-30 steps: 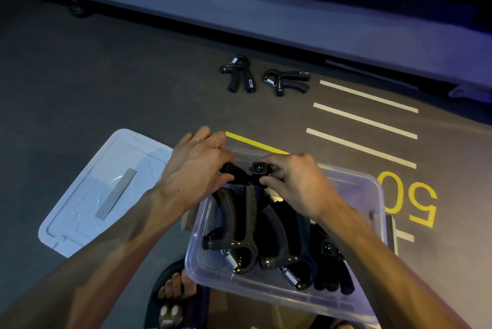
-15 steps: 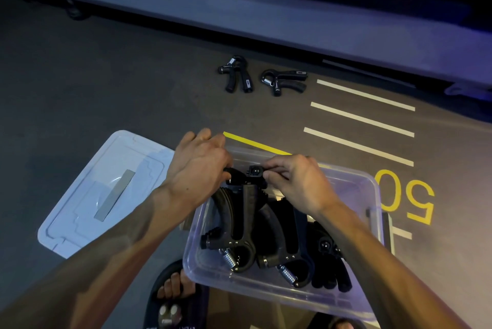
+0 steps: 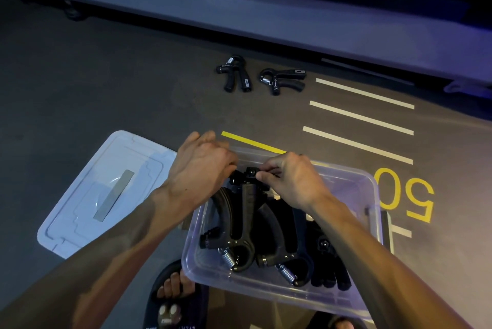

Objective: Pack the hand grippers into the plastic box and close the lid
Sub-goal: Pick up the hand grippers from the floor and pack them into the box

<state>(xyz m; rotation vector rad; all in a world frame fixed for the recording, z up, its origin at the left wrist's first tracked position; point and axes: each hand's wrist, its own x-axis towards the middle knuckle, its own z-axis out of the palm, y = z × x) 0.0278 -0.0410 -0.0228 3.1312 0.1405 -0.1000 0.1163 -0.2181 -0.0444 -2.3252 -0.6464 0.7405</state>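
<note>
Black hand gripper [image 3: 246, 211] in plastic box [image 3: 354, 190], both hands [image 3: 202, 166] pinching its far end

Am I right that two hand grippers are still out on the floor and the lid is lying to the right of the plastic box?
Not quite. The head view shows the lid lying to the left of the plastic box, not the right. The rest holds: two hand grippers, one beside the other, are still out on the floor beyond the box.
</note>
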